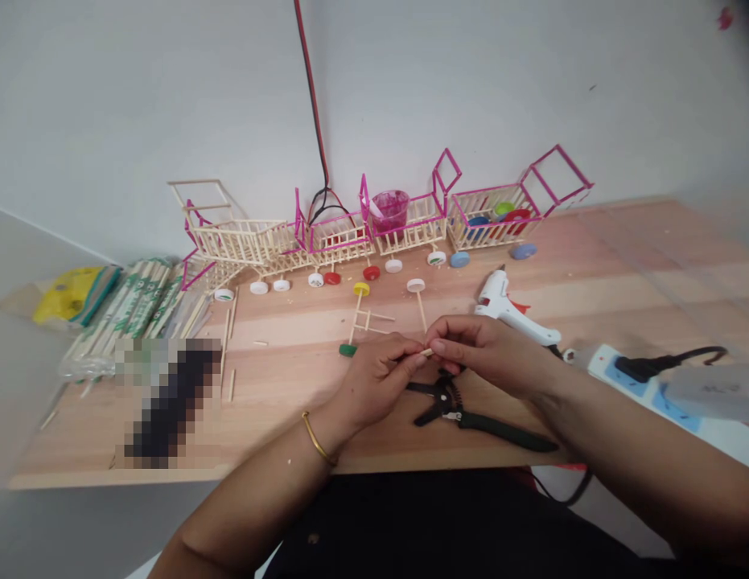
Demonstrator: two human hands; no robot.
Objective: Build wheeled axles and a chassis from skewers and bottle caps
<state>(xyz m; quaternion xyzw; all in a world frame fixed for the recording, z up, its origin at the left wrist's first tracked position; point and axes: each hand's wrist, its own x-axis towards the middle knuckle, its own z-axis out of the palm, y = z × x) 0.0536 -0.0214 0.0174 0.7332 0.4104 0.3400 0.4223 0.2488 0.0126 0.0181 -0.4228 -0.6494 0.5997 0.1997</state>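
Observation:
My left hand (377, 376) and my right hand (483, 354) meet over the table, their fingers pinching a short wooden stick piece (428, 352) between them. Just behind the fingertips, a stick (421, 310) runs back to a pale round cap (416, 285). Left of it lies a small stick frame (365, 320) with a yellow cap (361, 289) and a green cap (348, 350). Dark-handled cutters (500, 430) lie below my right hand. A white glue gun (510, 310) is behind my right hand.
Stick carts (343, 237) with cap wheels line the wall, one holding a pink cup (390, 211). Bagged sticks (129, 310) and a blurred dark object (172, 406) are at the left. A power strip (664, 406) is at the right.

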